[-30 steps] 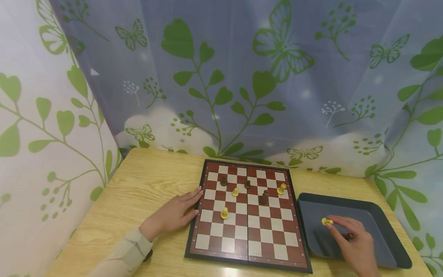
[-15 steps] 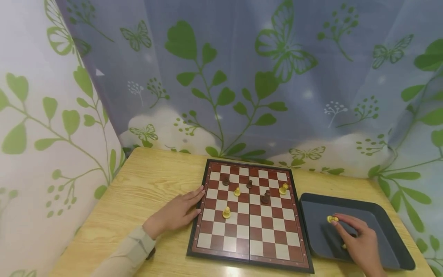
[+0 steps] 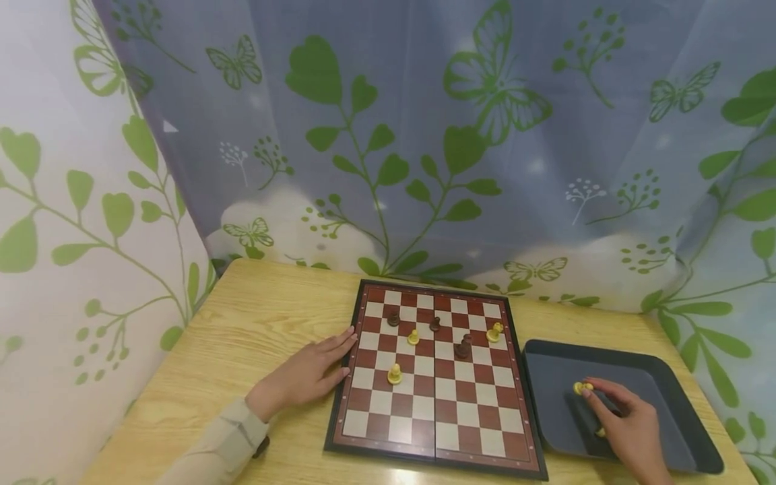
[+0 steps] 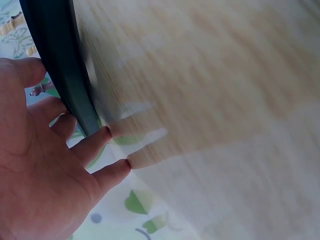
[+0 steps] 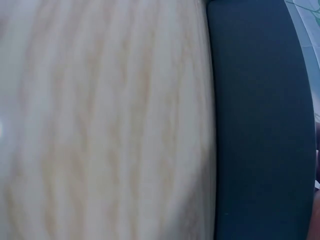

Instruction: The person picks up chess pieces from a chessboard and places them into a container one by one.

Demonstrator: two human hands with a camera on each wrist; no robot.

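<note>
My left hand [image 3: 303, 377] lies beside the chessboard [image 3: 479, 465], its extended fingertips touching the left edge. The left wrist view shows these spread fingers [image 4: 117, 172] against the dark board rim [image 4: 65, 65]. Over the grey tray [image 3: 667, 384], my right hand [image 3: 630, 417] pinches a yellow chess piece [image 3: 580, 388] between thumb and fingertips. Part of another yellow piece [image 3: 601, 432] shows below that hand, mostly hidden. On the board stand yellow pawns [image 3: 395, 374], dark pawns [image 3: 393, 318], a taller dark piece [image 3: 463, 347] and a larger yellow piece [image 3: 494, 332].
The tray sits right against the board's right side, on a light wooden table [image 3: 273, 296]. Its raised outer wall [image 5: 260, 120] fills much of the right wrist view. A patterned curtain [image 3: 388, 222] hangs directly behind the table, with more at both sides.
My right hand has shifted slightly right over the tray, keeping the yellow piece pinched. Another yellow piece now shows beneath it. My left hand stays at the board's edge.
</note>
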